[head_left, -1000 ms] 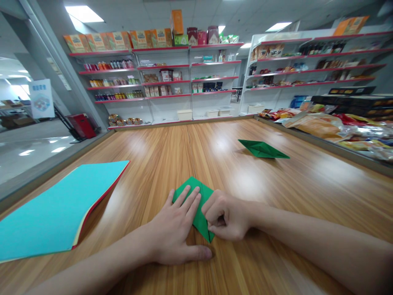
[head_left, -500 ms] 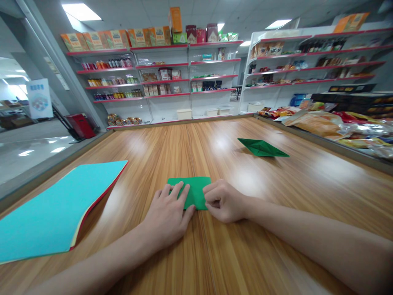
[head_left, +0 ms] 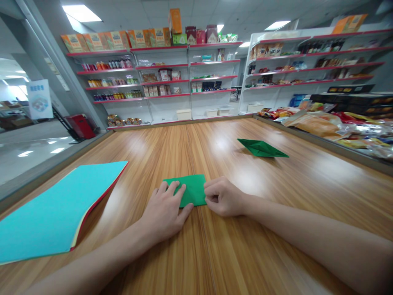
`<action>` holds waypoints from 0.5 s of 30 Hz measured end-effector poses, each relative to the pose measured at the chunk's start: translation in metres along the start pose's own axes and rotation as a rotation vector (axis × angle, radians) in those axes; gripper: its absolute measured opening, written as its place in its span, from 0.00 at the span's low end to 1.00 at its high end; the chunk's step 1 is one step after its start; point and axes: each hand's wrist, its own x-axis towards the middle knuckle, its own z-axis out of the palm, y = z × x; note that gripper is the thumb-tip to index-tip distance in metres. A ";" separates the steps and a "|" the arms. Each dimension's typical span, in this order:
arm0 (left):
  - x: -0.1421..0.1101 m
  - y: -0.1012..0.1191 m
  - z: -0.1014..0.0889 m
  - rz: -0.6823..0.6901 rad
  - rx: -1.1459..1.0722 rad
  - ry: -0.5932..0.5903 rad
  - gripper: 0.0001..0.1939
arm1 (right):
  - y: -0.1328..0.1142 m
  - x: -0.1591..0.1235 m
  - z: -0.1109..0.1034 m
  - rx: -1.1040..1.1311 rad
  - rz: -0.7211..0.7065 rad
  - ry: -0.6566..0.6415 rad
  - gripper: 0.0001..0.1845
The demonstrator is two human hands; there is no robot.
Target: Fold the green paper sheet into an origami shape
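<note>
We record both hands on a wood-grain table (head_left: 236, 254). The left hand (head_left: 164, 209) lies flat, fingers parted, on the left part of a green paper (head_left: 195, 190), a folded rectangle flat between the hands. The right hand (head_left: 225, 197) is curled into a loose fist against the paper's right edge; we cannot tell whether its fingertips pinch it.

Surface: glossy, with pale reflections and a seam (head_left: 206, 246) running between the hands. Left of the left hand we note a stack of coloured sheets (head_left: 61, 205), turquoise uppermost, near edge lifted. Beyond the right hand, to its right, sits a folded green shape (head_left: 264, 148).

Room: well ahead of both hands, white shelving (head_left: 166, 110) with red strips carries orange boxes (head_left: 115, 40) and bottles (head_left: 113, 63). Far right of the right hand, snack packets (head_left: 319, 125) lie heaped past the table's rim. Far left of the left hand, a red hand truck (head_left: 80, 126) stands on the floor.
</note>
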 end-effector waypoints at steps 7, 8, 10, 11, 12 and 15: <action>-0.003 0.009 -0.011 0.157 -0.130 -0.073 0.27 | 0.001 0.000 0.003 0.022 -0.040 -0.030 0.15; -0.004 0.011 -0.012 0.180 -0.149 -0.084 0.27 | 0.001 0.000 0.003 0.026 -0.039 -0.033 0.15; -0.004 0.013 -0.014 0.219 -0.174 -0.107 0.27 | 0.001 0.000 0.003 0.032 -0.039 -0.033 0.15; -0.004 0.014 -0.015 0.237 -0.182 -0.114 0.27 | 0.001 0.001 0.002 0.032 -0.039 -0.030 0.15; -0.004 0.015 -0.016 0.253 -0.189 -0.119 0.27 | 0.000 0.001 0.002 0.030 -0.039 -0.026 0.15; -0.005 0.015 -0.018 0.314 -0.230 -0.135 0.27 | 0.001 0.001 0.001 0.005 -0.034 -0.014 0.14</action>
